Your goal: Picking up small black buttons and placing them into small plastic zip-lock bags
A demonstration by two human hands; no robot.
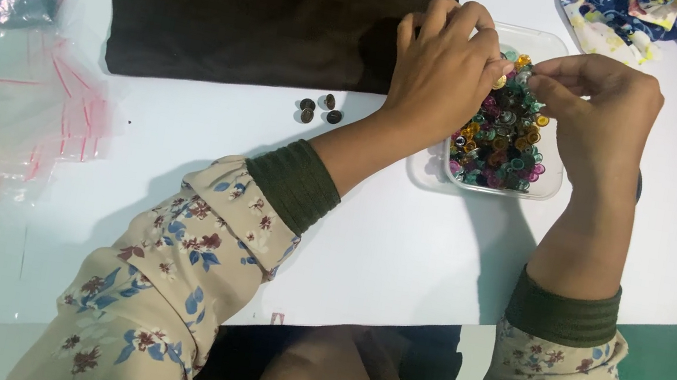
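Clearly both hands are busy over the tub, a clear plastic one at the far right of the white table, filled with small coloured beads in green, pink, gold and blue. The left hand is curled, fingers bent over the tub's near-left rim, and pinches a small gold piece between thumb and forefinger. The right hand is likewise closed, its fingertips brought together just beside that piece; whether it grips something of its own, too small to make out, I cannot tell.

To the left of the tub, three dark round buttons lie on the table, close together and apart from everything else, just below the edge of a dark cloth. Farther left lie clear zip bags with red strips, and a patterned blue fabric sits bunched at the top right.

By the look of it, the step in hand is picking single pieces out of the mix and working one between the fingertips. The next move would call for a fine, steady pinch, since the piece is tiny and smooth and could easily slip back into the heap.
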